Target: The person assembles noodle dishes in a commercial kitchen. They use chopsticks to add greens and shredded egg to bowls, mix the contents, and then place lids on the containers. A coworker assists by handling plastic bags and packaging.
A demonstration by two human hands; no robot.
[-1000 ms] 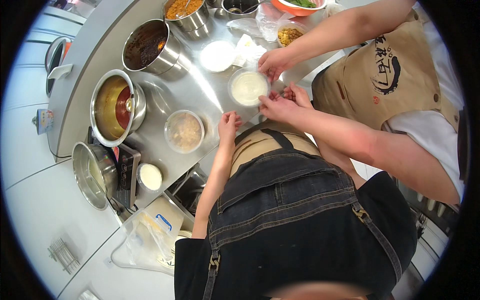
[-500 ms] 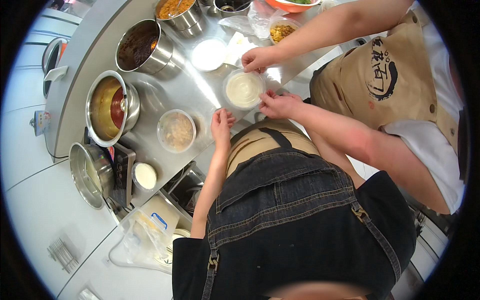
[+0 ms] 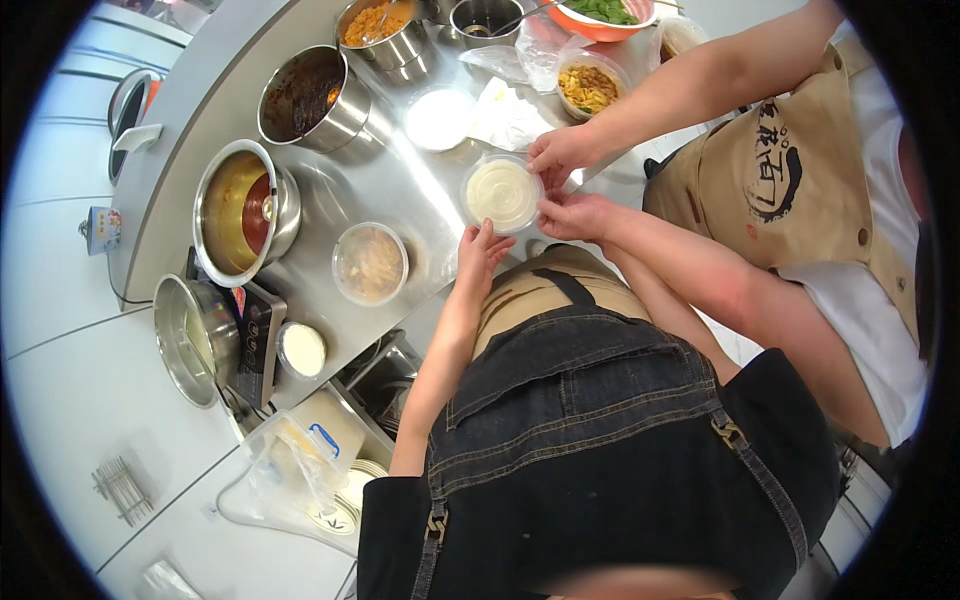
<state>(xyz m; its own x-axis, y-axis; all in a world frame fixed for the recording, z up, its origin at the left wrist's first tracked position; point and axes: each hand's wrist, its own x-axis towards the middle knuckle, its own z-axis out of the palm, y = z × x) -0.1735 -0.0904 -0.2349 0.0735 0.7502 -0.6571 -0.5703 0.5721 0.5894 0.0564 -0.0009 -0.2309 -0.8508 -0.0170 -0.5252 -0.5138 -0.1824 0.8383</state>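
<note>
A round clear plastic tub (image 3: 500, 195) with pale cream-coloured contents is by the near table edge. My left hand (image 3: 483, 250) is open beside it; the raised index finger overlaps the tub's near rim, and the other fingers are loosely spread below. My right forearm (image 3: 672, 312) passes under a co-worker's arm, which hides my right hand and its fingers. The co-worker's upper hand (image 3: 562, 155) and lower hand (image 3: 575, 217) pinch the tub's right rim. Left of my hand stands a tub of pale pieces (image 3: 370, 264).
Along the steel counter (image 3: 385, 190) stand a pot of dark sauce (image 3: 310, 100), a bowl of reddish-yellow liquid (image 3: 225, 215) and a white round lid (image 3: 440, 120). A tub of yellow chopped food (image 3: 590, 85) is farther back. An induction cooker (image 3: 257, 340) sits lower left.
My left hand has moved right and up to the tub's near rim. The co-worker's upper hand has come down from the tub's far edge to its right side. The whole view has shifted slightly.
</note>
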